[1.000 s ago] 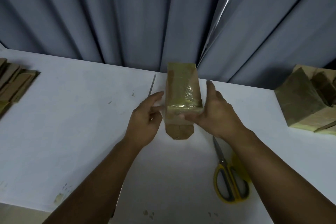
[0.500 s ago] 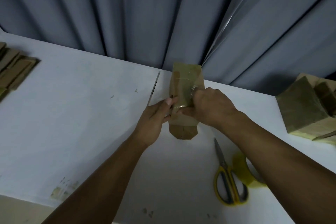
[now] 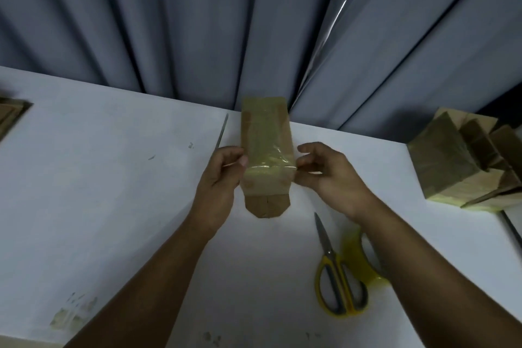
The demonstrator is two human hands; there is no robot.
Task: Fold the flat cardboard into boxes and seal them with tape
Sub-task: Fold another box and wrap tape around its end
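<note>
Both hands' grips, left hand (image 3: 219,175) and right hand (image 3: 327,175), pinch the box (image 3: 265,147) (taped).

Bare forearms, no sleeves; left hand (image 3: 219,178) and right hand (image 3: 329,175) ungloved

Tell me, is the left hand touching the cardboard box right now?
Touching. The head view shows the left hand with its thumb pressed against the left edge of the cardboard box.

You have one box (image 3: 265,150) in hand, one pair of scissors (image 3: 336,277), one tape roll (image 3: 358,260), perhaps three finished boxes (image 3: 463,161) stacked right.
</note>
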